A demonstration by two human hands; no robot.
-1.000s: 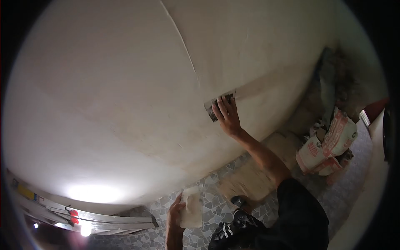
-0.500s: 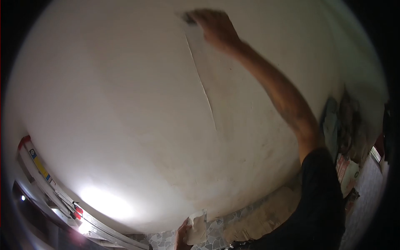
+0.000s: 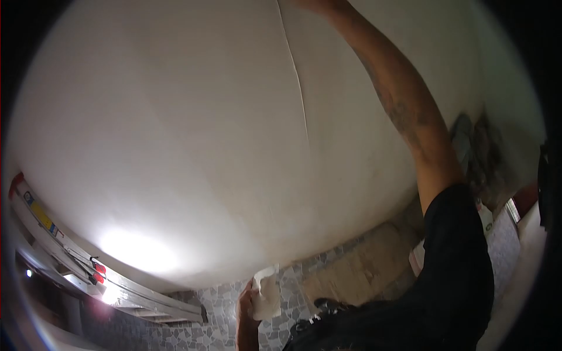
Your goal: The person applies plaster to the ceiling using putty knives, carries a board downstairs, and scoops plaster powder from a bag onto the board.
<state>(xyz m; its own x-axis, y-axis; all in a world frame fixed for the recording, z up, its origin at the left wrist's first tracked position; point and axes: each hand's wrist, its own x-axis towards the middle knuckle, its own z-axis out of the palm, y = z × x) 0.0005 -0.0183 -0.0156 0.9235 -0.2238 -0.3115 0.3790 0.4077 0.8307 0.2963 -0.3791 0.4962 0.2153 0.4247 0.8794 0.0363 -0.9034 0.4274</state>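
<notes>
My right hand [image 3: 319,4] is raised against the pale wall [image 3: 211,146] at the top edge of the view. Its fingers are cut off by the frame, so whatever they hold is hidden. A thin raised ridge of wet filler [image 3: 297,73] runs down the wall just left of that hand. Low in the middle, my left hand [image 3: 244,301] is closed on the left edge of a flat plate [image 3: 268,304]. Pale, creamy filler [image 3: 267,274] coats its upper part.
A ladder [image 3: 137,301] with red parts lies along the lower left, beside a bright light patch on the wall. Grey stone-patterned floor [image 3: 219,298] shows below. A brownish sheet [image 3: 345,281] covers part of it. Bags and dark items [image 3: 489,152] stand at the right.
My right hand has moved up, taking the dark-bladed tool it held out of view. The camera view has shifted, and the filler ridge now reaches the top edge. My left hand still holds the plate.
</notes>
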